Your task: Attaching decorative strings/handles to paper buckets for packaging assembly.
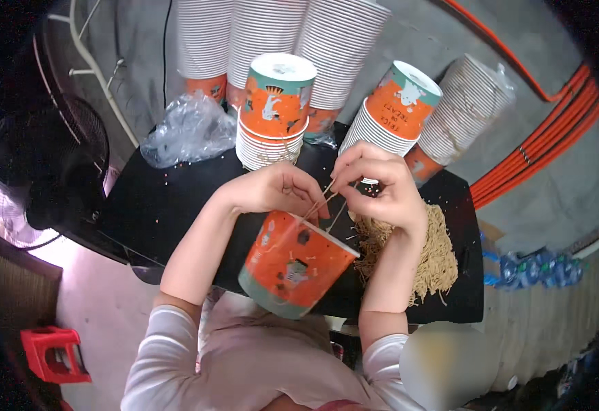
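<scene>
An orange paper bucket (298,264) with a green base band and printed figures is tilted before me, at the table's near edge. Thin tan cord (319,207) runs from its rim up to my right hand (381,181), whose thumb and fingers pinch it. My left hand (279,190) is curled at the rim on the far left side, its fingertips beside the cord; the bucket's wall hides part of this hand. Beneath my right wrist lies a heap of cut tan cords (436,257). Beyond my hands stand nested upside-down buckets, a left stack (277,103) and a right stack (399,103).
Tall wrapped stacks of white-rimmed buckets (269,41) line the back of the black table (169,212). Crumpled clear plastic (188,130) lies at back left. A black fan (46,164) and red stool (54,354) are left; orange hoses (546,144) hang right.
</scene>
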Available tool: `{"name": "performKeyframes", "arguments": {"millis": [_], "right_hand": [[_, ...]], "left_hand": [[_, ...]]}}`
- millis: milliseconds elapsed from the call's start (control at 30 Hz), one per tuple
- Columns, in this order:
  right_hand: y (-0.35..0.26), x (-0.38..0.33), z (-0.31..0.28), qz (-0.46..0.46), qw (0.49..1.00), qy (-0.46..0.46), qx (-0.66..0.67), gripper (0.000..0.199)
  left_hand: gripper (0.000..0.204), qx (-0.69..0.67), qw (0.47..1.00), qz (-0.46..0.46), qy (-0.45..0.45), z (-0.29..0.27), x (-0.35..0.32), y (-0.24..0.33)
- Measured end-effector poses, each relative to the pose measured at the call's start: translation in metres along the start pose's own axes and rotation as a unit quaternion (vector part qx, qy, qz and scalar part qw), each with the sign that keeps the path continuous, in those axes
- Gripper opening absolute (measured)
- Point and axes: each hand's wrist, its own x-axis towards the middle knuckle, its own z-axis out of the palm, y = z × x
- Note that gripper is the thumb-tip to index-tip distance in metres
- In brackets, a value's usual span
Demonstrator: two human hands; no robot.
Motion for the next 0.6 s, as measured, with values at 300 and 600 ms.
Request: {"name": "performKeyframes", "arguments": {"millis": [300, 600], "right_hand": [[0.005, 0.0, 0.005, 0.028, 0.991, 0.097, -0.091, 0.018], [0.019, 0.001, 0.001, 0.01, 0.969, 0.239, -0.066, 0.019]], "left_hand": [[0.024, -0.011, 0.997, 0.069, 0.03, -0.014, 0.009, 0.014], [0.023, 0.062, 0.984, 0.143, 0.087, -0.014, 0.042, 0.029]]}}
